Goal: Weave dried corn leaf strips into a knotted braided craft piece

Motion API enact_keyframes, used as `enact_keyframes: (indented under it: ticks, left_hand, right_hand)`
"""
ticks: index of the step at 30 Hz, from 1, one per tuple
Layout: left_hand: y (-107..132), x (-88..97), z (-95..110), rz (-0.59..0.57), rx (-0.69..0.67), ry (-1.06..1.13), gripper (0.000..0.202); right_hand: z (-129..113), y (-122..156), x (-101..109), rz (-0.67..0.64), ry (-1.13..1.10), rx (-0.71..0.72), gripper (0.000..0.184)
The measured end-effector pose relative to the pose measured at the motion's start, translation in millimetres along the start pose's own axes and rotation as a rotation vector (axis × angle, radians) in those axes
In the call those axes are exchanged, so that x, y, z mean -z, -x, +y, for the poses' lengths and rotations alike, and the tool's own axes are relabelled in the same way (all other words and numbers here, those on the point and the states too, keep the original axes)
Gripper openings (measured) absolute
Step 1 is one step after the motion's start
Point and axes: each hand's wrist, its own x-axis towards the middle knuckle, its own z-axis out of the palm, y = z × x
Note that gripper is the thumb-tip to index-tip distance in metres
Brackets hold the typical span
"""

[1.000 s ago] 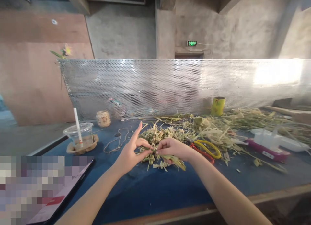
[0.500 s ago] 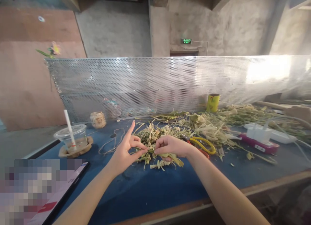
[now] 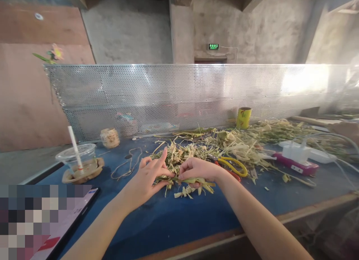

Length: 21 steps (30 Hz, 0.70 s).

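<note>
My right hand [image 3: 199,169] is closed around a bundle of green-yellow dried plant leaf strips [image 3: 206,186], whose ends stick out to the right below the fingers. My left hand [image 3: 150,176] is beside it on the left, fingers spread, with its thumb and a forefinger apart on either side of the bundle's left end. Its fingertips come close to the right hand; whether they touch the strips is hard to see. Behind both hands lies a heap of curled dry leaf scraps [image 3: 185,153]. Pliers with yellow and red handles [image 3: 234,165] rest just beyond my right wrist.
On the blue table [image 3: 168,222] at left are a plastic cup with straw [image 3: 80,159], a screen device [image 3: 70,222], twine [image 3: 126,170] and a pale jar-shaped thing [image 3: 110,137]. At right are a yellow cylinder [image 3: 244,118] and a purple power strip [image 3: 297,165]. A perforated metal panel [image 3: 168,91] runs behind.
My left hand has turned, its raised finger lowering and its thumb and forefinger parting from a pinch. My right hand keeps its hold on the strips. The view has shifted slightly.
</note>
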Motion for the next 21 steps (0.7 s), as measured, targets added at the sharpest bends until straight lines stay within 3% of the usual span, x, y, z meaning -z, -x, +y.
enact_keyframes:
  ticks: [8, 13, 17, 21]
  left_hand:
    - [-2.3, -1.7, -1.2, -0.077, -0.035, -0.096, 0.082]
    - [-3.4, -7.8, -2.0, -0.125, -0.071, -0.093, 0.082]
    - [-2.2, -8.7, -4.1, -0.112, 0.025, -0.01, 0.072]
    - [-1.0, -6.4, -4.5, -0.127, 0.154, 0.121, 0.082]
  right_hand:
    - [-1.5, -0.2, -6.1, 0.142, 0.215, -0.07, 0.014]
    - [-3.2, -1.2, -7.5, 0.141, 0.275, -0.076, 0.009]
    - [-4.2, -0.1, -7.7, 0.153, 0.291, -0.101, 0.014]
    - [-2.3, 0.3, -6.4, 0.136, 0.281, -0.064, 0.016]
